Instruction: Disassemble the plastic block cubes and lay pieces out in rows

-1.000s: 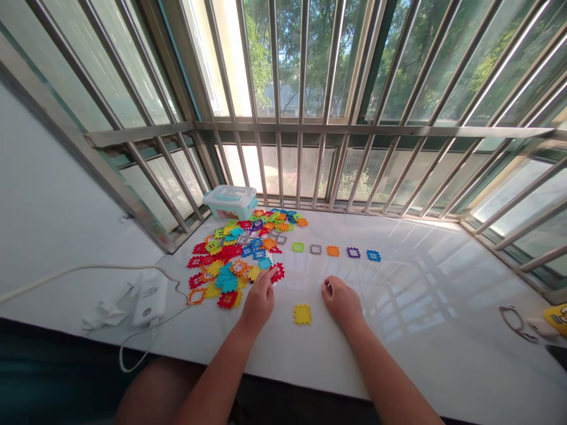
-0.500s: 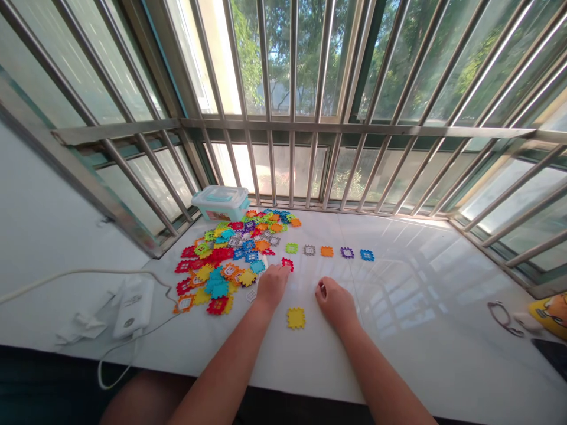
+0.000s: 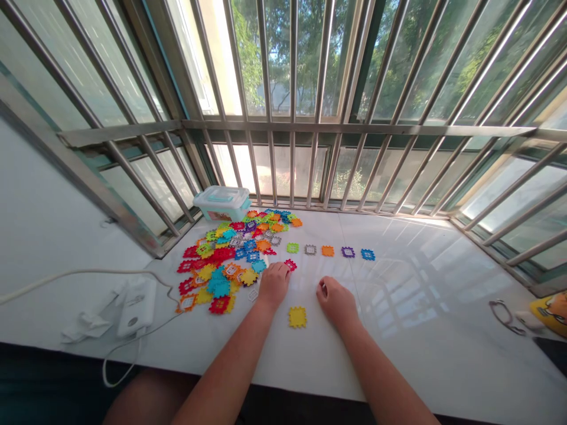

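Note:
My left hand (image 3: 273, 284) is closed, its fingertips at the edge of a small red square building tile (image 3: 290, 265) with a notched rim and open middle. The fingers partly cover this tile's near left side. To the right, my right hand (image 3: 337, 302) rests on the white tabletop, fingers curled into a loose fist; nothing shows in it. A solid yellow tile (image 3: 297, 317) lies flat between my forearms. Beyond my hands runs a spaced row of tiles: green (image 3: 292, 248), grey (image 3: 310, 249), orange (image 3: 328, 251), purple (image 3: 348, 252) and blue (image 3: 368, 254).
A heap of mixed coloured tiles (image 3: 221, 255) spreads to the left, before a lidded plastic box (image 3: 222, 203). Further left lie a white power adapter (image 3: 136, 307), its cable and crumpled tissue (image 3: 86, 326). Glasses (image 3: 507, 317) lie far right. Metal window bars (image 3: 292, 165) border the back.
The red tile and my left fingertips have shifted very slightly to the right. My right hand stays where it was, and the view has moved a touch.

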A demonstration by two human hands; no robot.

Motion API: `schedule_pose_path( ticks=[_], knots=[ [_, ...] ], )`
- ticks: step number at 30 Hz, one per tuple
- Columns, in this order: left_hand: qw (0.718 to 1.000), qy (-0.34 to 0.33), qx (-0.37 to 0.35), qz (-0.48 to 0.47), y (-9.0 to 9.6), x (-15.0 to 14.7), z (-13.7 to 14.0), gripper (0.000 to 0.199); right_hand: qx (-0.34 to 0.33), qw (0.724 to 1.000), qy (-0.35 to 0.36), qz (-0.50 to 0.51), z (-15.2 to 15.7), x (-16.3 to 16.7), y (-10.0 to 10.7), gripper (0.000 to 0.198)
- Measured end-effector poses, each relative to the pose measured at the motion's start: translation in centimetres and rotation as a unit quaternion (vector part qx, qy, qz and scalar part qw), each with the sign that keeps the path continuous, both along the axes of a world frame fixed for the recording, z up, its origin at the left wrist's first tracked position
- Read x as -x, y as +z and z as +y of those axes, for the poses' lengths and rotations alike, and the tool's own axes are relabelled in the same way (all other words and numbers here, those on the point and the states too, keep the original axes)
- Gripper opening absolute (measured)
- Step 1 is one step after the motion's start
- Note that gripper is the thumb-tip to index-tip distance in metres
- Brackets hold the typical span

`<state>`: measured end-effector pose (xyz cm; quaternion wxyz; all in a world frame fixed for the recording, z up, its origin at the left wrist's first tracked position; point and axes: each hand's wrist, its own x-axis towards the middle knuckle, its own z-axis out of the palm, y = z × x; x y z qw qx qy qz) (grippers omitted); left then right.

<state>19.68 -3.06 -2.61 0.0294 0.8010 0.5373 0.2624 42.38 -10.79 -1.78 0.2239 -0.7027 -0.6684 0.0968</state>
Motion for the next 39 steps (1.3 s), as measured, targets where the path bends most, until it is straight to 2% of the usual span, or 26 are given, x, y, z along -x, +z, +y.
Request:
schedule_pose_path(
  ticks=[2, 4, 8, 11, 12, 14, 17, 19, 21, 28, 39],
  knots=[
    [1.000, -0.004, -0.002, -0.014, -0.3, 0.1, 0.2, 0.021, -0.010, 1.000, 0.029, 0.006, -0.5, 0.1, 0.2, 0.013],
    [1.000, -0.007, -0.007, -0.022, -0.5, 0.2, 0.4, 0.026, -0.026, 0.994, 0.104, 0.014, -1.5, 0.3, 0.4, 0.018],
    [1.000, -0.006, -0.017, -0.015, -0.6, 0.4, 0.3, 0.035, -0.044, 0.953, 0.299, 0.009, -3.5, 1.7, 1.4, 0.021],
    [1.000, 0.002, -0.006, 0.005, -0.4, 0.3, 0.1, 0.038, -0.029, 0.927, 0.372, -0.025, -3.9, 2.8, 2.0, 0.020],
    [1.000, 0.006, -0.001, 0.011, -0.3, 0.3, 0.1, 0.038, -0.025, 0.928, 0.371, -0.034, -3.7, 3.0, 2.1, 0.020],
    [1.000, 0.008, 0.004, 0.020, -0.1, 0.1, 0.0, 0.037, -0.032, 0.945, 0.324, -0.043, -3.1, 3.2, 1.8, 0.021],
    [1.000, 0.002, 0.005, 0.024, 0.1, -0.1, 0.0, 0.032, -0.062, 0.981, 0.176, -0.053, -1.7, 2.8, 0.8, 0.026],
    [1.000, 0.002, 0.003, 0.027, 0.1, -0.2, -0.1, 0.030, -0.073, 0.992, 0.088, -0.062, -0.6, 2.5, 0.0, 0.031],
    [0.999, 0.003, 0.002, 0.032, 0.1, -0.2, -0.1, 0.031, -0.067, 0.994, 0.043, -0.073, 0.4, 2.3, -0.6, 0.040],
    [0.999, -0.017, 0.002, 0.041, -0.1, -0.1, -0.2, 0.038, -0.008, 0.993, 0.051, -0.107, 3.1, 2.4, -1.1, 0.056],
    [0.998, -0.022, -0.017, 0.049, -0.2, -0.2, -0.1, 0.041, -0.006, 0.989, 0.082, -0.123, 4.0, 2.4, -1.1, 0.060]
  ],
)
